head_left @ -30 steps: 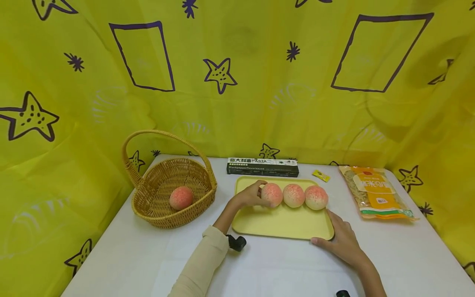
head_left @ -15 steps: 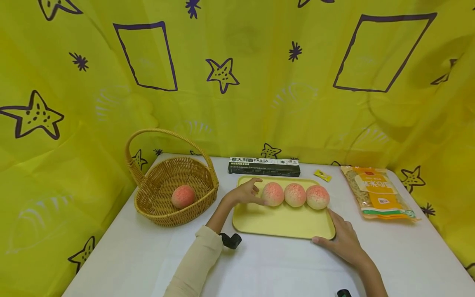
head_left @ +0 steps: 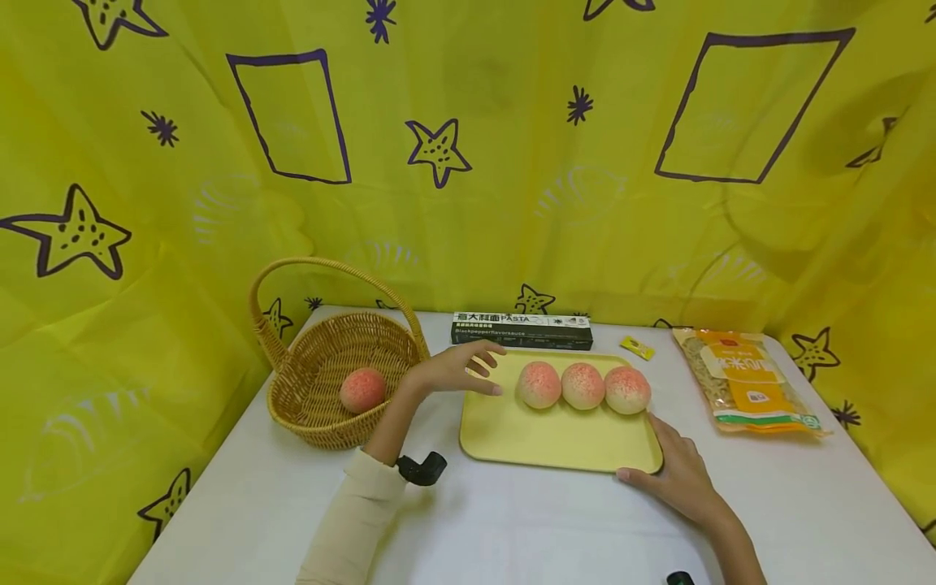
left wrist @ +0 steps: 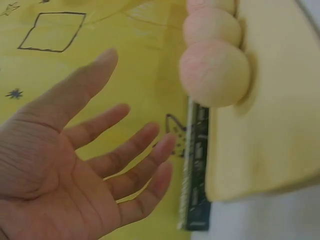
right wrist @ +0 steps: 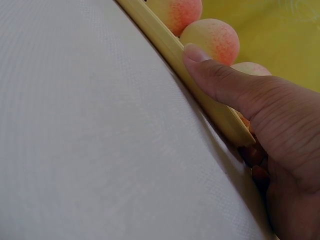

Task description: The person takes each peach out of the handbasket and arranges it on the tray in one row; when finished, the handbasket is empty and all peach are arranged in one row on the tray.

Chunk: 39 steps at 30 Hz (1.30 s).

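Three pink-and-cream peaches (head_left: 582, 386) sit in a row along the far half of a yellow tray (head_left: 563, 443). My left hand (head_left: 455, 370) hovers over the tray's left end, fingers spread and holding nothing. In the left wrist view its palm (left wrist: 65, 185) shows, apart from the nearest peach (left wrist: 215, 74). My right hand (head_left: 676, 471) grips the tray's near right corner, thumb (right wrist: 220, 80) along the front rim and fingers round the right side, partly hidden in the right wrist view. A fourth, redder peach (head_left: 362, 390) lies in a wicker basket (head_left: 307, 426) on the left.
A dark pasta box (head_left: 521, 331) lies behind the tray, with a small yellow packet (head_left: 637, 348) to its right. A bag of dried food (head_left: 746, 380) lies at the far right of the white table (head_left: 512, 528). A yellow patterned curtain (head_left: 497, 227) encloses the back and sides.
My left hand has let go of the leftmost peach on the tray and drawn back to the left, fingers opening. The right hand has stayed at the tray's corner.
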Motion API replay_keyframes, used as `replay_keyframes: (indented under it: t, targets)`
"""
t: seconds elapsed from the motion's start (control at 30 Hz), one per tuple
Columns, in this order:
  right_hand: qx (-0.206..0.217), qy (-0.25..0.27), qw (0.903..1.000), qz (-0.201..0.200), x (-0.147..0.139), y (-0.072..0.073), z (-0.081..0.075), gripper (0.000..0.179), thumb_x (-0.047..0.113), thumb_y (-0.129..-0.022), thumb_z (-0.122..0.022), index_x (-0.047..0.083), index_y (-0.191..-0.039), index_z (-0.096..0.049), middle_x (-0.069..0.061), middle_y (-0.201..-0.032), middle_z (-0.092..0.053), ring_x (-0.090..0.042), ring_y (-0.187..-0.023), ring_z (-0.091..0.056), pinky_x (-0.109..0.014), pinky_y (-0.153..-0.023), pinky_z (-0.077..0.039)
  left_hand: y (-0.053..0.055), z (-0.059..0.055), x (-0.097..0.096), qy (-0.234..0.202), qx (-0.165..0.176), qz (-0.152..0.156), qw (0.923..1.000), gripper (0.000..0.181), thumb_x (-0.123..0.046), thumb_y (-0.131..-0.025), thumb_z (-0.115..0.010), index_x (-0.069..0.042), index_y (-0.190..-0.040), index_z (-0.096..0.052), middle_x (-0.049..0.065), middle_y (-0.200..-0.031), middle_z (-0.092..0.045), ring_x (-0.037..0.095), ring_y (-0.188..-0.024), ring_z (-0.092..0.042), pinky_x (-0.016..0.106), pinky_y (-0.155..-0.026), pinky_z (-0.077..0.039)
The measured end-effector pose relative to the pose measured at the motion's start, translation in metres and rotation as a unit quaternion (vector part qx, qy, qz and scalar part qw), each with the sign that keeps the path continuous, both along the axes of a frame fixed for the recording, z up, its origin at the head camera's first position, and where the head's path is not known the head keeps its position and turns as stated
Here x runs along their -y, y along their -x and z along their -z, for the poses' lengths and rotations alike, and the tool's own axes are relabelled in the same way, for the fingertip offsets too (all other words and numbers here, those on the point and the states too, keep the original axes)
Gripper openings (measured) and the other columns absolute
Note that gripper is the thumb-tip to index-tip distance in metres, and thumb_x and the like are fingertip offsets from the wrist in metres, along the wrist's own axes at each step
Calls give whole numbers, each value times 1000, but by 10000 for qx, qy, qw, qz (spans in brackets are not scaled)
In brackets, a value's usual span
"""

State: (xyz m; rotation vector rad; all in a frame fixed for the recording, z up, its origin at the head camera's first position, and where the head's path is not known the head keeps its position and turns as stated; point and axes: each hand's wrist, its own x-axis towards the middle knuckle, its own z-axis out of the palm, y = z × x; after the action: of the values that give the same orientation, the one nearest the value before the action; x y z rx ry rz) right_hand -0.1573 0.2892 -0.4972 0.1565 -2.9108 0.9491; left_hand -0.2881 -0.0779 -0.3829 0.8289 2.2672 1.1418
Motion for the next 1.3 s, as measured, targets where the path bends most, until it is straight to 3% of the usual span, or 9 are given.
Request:
replay_keyframes:
  t: [0.17, 0.3, 0.43, 0.6, 0.7, 0.87, 1.03, 1.17, 1.3]
  targets:
    - [37, 2, 10000, -16, 0, 1, 0, 109, 50, -79, -76, 0, -155, -15, -33, -151, -28, -45, -123, -34, -60, -93, -30, -8, -20, 32, 412, 45, 411, 9983, 60, -26, -89, -72, -16, -142, -46, 12, -133, -54, 32, -125, -54, 36, -97, -50]
    - [33, 6, 10000, -34, -1, 2, 0, 109, 50, -80, -75, 1, -155, -14, -33, -151, -27, -46, -125, -33, -61, -93, -29, -14, -31, 58, 572, 5, 513, 9970, 54, -24, -91, -70, -11, -139, -48, 14, -128, -56, 32, -122, -57, 36, -96, -51]
    - [-16, 57, 10000, -27, -2, 2, 0, 109, 49, -80, -76, 1, -155, -14, -33, -152, -27, -47, -125, -32, -61, -94, -29, -15, -37, 84, 469, -223, 477, 9975, 50, -22, -91, -70, -6, -134, -51, 17, -122, -59, 32, -117, -59, 35, -97, -50]
    - [18, 109, 9999, -42, -3, 3, -1, 109, 48, -80, -76, 2, -156, -14, -33, -152, -27, -48, -125, -31, -62, -95, -28, -12, -43, 117, 215, -270, 81, 9994, 50, -21, -90, -71, 1, -131, -53, 23, -121, -58, 30, -113, -59, 37, -97, -50]
    - [19, 107, 9999, -49, -2, 2, 0, 109, 48, -79, -76, 0, -155, -14, -34, -151, -27, -48, -125, -32, -62, -95, -28, -7, -44, 133, 268, -182, -463, 9984, 54, -25, -90, -72, 0, -133, -51, 24, -127, -55, 33, -118, -56, 43, -99, -49]
    - [-24, 108, 9999, -60, -1, 1, 1, 109, 47, -79, -77, -1, -155, -15, -34, -150, -28, -48, -124, -33, -61, -94, -28, 2, -41, 153, 586, 12, -1352, 9891, 62, -33, -89, -72, -4, -139, -48, 25, -140, -46, 40, -128, -46, 54, -102, -44]
    - [59, 81, 9999, -27, -1, 2, 1, 109, 49, -80, -76, 0, -155, -14, -34, -151, -27, -49, -125, -32, -62, -95, -28, 12, -33, 165, 832, 505, -1620, 9820, 65, -36, -89, -72, -7, -141, -45, 26, -141, -43, 41, -128, -45, 59, -103, -40]
    - [74, 64, 10000, -17, -2, 2, 1, 110, 50, -79, -76, -1, -155, -14, -34, -151, -27, -49, -125, -32, -62, -95, -28, 18, -26, 171, 1003, 859, -1628, 9778, 66, -34, -91, -69, -7, -144, -42, 26, -146, -38, 45, -136, -34, 65, -106, -34]
    - [54, 62, 10000, -21, -3, 3, 3, 110, 50, -79, -76, 0, -155, -14, -34, -151, -27, -49, -124, -32, -62, -95, -28, 23, -17, 177, 1245, 1164, -1577, 9727, 68, -35, -92, -66, -7, -147, -37, 26, -151, -31, 50, -141, -25, 70, -101, -36]
